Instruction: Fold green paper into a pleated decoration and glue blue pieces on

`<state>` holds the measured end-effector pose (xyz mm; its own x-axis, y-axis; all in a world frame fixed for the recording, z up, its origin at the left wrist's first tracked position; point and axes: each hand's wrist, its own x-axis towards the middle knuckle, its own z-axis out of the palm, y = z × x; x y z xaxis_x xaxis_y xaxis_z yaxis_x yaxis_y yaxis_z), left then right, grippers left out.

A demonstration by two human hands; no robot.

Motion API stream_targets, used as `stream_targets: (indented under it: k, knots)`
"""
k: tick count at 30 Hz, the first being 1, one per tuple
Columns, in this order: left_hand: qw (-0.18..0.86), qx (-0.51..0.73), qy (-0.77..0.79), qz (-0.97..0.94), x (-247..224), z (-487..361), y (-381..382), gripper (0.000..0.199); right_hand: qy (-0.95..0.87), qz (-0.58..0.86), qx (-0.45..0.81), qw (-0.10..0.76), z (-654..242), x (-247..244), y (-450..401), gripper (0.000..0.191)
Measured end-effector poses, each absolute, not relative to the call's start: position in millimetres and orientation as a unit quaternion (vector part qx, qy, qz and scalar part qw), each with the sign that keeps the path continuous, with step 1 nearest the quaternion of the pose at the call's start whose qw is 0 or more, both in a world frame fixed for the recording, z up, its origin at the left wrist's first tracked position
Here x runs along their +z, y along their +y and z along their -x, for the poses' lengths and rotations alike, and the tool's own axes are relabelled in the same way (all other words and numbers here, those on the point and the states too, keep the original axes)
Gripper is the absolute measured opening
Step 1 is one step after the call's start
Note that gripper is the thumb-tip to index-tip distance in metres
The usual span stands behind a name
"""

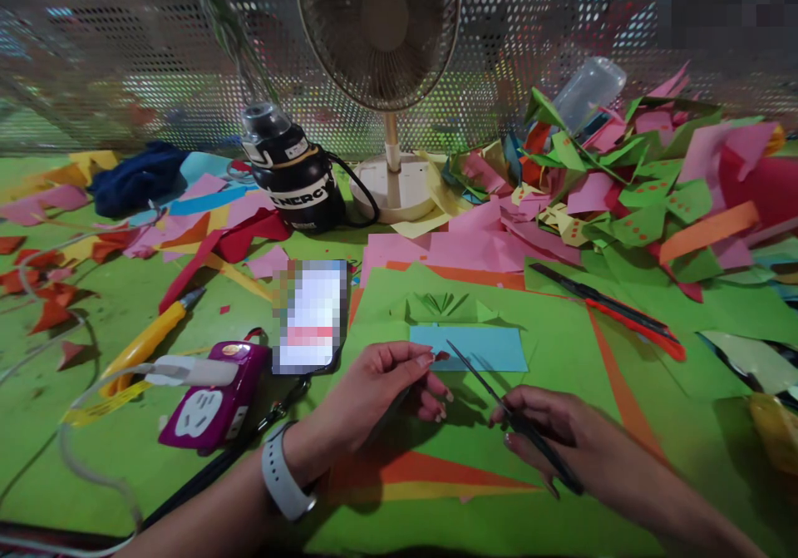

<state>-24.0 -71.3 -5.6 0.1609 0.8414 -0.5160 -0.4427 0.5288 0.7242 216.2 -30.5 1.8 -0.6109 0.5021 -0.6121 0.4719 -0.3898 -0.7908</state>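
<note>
My left hand [399, 379] pinches a small dark red scrap of paper [442, 357] between thumb and forefinger. A light blue paper strip [483, 348] lies just beyond it on green sheets. My right hand [549, 429] is closed around black-handled scissors [483, 379], whose tips point up and left toward the scrap. The blades look shut or nearly so. Behind the blue strip, a folded green paper piece [444, 304] with fanned pleats rests on the green sheet [380, 300]. Orange and yellow sheet edges show beneath it.
A red-and-black utility knife [617, 313] lies to the right. On the left are a phone [312, 317], a purple power bank [215, 396] with a cable, and a yellow cutter [153, 342]. A black bottle [296, 180], a fan [390, 159] and heaped paper scraps [623, 175] stand behind.
</note>
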Motion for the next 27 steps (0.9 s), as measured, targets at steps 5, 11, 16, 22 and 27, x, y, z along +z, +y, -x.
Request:
stream_targets:
  k: [5,11,16,22,27]
  knots:
    - [0.735,0.449,0.465,-0.207,-6.0,24.6,-71.0,0.031,-0.541,0.433,0.721,-0.015,-215.5,6.3,-31.9,0.035]
    - [0.744,0.447,0.451,-0.208,-5.6,22.8,-72.8,0.030,-0.539,0.437,0.720,-0.022,-213.9,6.2,-33.2,0.035]
    - [0.743,0.445,0.456,-0.204,-5.2,21.4,-72.4,0.033,-0.542,0.446,0.712,-0.025,-211.6,6.7,-31.9,0.037]
    - [0.746,0.441,0.455,-0.203,-5.2,21.9,-72.8,0.033,-0.535,0.442,0.720,-0.025,-209.7,6.3,-31.4,0.037]
    - [0.746,0.442,0.456,-0.201,-6.8,21.4,-72.5,0.031,-0.534,0.445,0.718,-0.023,-209.9,5.2,-32.0,0.034]
